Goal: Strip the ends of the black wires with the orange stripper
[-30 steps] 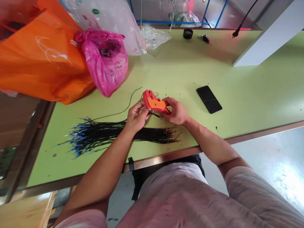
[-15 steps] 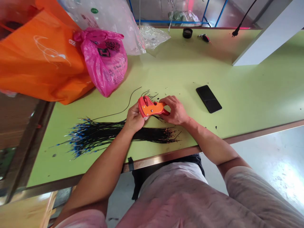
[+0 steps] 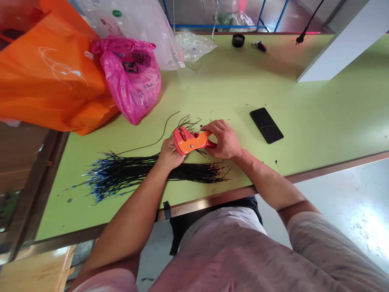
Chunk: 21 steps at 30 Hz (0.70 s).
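1. The orange-and-red wire stripper point(image 3: 190, 142) is held in both hands just above the surface, directly over a bundle of wires, so it is lifted clear rather than resting on anything.
2. The green surface point(image 3: 319, 113) runs well beyond the wire stripper on every side and gives a broad, flat place to lay work out.
3. An orange bag point(image 3: 51, 77) and a pink plastic bag point(image 3: 130, 77) slump beyond and left of the wire stripper, with a clear plastic bag point(image 3: 133, 24) behind them, all apparently pushed aside to leave the working area open.
4. The bundle of black wires point(image 3: 194, 172) lies just below the wire stripper, laid lengthwise with the strands mostly parallel, which appears to keep them from tangling. Blue terminals point(image 3: 103, 182) cluster at the end farther left.
5. The left hand point(image 3: 168, 154) cups the wire stripper's near side from below, its fingers closed around the body as a steadying support.
6. The right hand point(image 3: 223, 140) comes in from the other side, its fingers curled firmly over the handle, where they could apply squeezing force.
7. A loose black wire point(image 3: 161, 138) curves up toward the wire stripper; whether it enters the jaws is hidden.
8. A black phone point(image 3: 266, 125) lies to the right of the wire stripper, out of the hands' way.
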Motion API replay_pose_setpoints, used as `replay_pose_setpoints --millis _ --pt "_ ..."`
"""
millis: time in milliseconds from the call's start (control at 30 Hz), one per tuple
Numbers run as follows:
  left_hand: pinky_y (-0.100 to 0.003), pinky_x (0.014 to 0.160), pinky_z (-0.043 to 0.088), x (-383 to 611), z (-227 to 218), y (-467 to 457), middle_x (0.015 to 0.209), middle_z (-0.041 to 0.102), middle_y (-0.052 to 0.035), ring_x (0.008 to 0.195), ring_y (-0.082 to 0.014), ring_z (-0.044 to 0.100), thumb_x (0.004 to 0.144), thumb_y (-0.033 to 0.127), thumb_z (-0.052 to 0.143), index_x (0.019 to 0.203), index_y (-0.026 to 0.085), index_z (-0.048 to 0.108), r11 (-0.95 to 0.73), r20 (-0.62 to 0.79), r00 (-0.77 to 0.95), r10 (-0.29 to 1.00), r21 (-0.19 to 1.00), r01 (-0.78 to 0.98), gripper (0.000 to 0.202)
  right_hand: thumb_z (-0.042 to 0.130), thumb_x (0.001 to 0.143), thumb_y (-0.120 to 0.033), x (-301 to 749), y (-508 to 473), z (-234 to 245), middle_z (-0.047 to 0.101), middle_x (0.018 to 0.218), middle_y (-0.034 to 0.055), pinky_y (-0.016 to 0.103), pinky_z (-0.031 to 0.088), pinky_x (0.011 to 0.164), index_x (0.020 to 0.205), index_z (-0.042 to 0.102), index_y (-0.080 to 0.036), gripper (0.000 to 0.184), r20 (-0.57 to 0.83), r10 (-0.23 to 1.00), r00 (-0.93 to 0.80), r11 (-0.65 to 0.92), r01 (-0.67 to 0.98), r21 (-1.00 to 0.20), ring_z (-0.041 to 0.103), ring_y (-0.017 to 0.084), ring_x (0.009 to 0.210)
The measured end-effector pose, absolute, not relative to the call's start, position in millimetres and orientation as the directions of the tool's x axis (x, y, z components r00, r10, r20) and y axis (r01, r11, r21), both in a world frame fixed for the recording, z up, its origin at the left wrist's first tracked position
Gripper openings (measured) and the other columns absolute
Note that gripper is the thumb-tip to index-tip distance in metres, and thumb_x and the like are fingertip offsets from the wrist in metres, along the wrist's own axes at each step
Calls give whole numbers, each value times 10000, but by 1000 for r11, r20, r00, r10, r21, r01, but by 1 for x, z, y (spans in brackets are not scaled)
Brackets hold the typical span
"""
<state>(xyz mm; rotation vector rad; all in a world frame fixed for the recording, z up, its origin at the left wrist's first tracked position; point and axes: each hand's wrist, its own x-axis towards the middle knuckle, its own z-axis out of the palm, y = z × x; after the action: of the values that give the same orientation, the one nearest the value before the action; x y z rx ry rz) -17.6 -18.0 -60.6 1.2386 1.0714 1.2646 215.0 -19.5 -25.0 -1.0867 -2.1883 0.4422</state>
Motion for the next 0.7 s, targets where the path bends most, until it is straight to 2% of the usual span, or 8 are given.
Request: replay_pose_setpoints --millis 133,233,333,500,567,633,700 --pt "-472 849 710 -20 -60 -22 886 821 -77 950 -326 806 645 398 1009 775 229 770 -102 107 40 993 989 -110 319 749 878 -320 217 -19 -22 723 1253 137 491 483 1066 1300 698 -221 436 397 794 -460 608 603 -517 602 322 1162" --pt "-443 785 706 -19 -60 -26 876 816 -83 881 -302 802 588 461 1036 784 224 799 -108 119 61 991 982 -155 388 740 878 -320 219 -18 -21 722 1244 138 483 481 1051 1280 706 -215 417 406 779 -477 626 607 -489 594 317 1142" --pt "-451 765 699 -18 -62 -26 871 807 -105 883 -307 796 603 481 1032 786 217 799 -150 167 94 981 975 -165 398 752 887 -359 219 -17 -22 728 1215 135 467 481 1027 1258 703 -217 401 393 778 -491 629 609 -484 596 307 1097" --pt "-534 821 705 -24 -69 -21 892 822 -146 945 -369 807 798 593 872 800 208 791 -136 143 114 983 989 -64 394 745 885 -399 217 -18 -25 738 1119 120 425 482 957 1220 703 -203 390 387 774 -501 633 608 -480 599 272 985" --pt "-552 873 700 -30 -68 -19 853 816 -138 961 -377 808 801 575 871 791 211 794 -184 180 81 980 982 46 373 731 895 -426 215 -19 -25 728 1043 107 398 476 912 1184 706 -195 371 385 778 -496 628 616 -475 586 251 922" --pt "-555 917 693 -34 -66 -19 810 811 -126 960 -381 804 704 514 966 759 212 798 -217 210 65 976 967 130 350 715 902 -428 212 -20 -25 705 947 81 358 453 842 1118 707 -196 317 363 795 -487 607 631 -483 563 221 853" --pt "-528 934 692 -35 -61 -21 806 817 -108 938 -360 805 676 546 988 737 226 789 -250 245 54 968 955 159 382 699 901 -404 210 -21 -24 665 846 45 323 403 756 1008 690 -204 227 323 826 -462 564 655 -504 517 183 771"
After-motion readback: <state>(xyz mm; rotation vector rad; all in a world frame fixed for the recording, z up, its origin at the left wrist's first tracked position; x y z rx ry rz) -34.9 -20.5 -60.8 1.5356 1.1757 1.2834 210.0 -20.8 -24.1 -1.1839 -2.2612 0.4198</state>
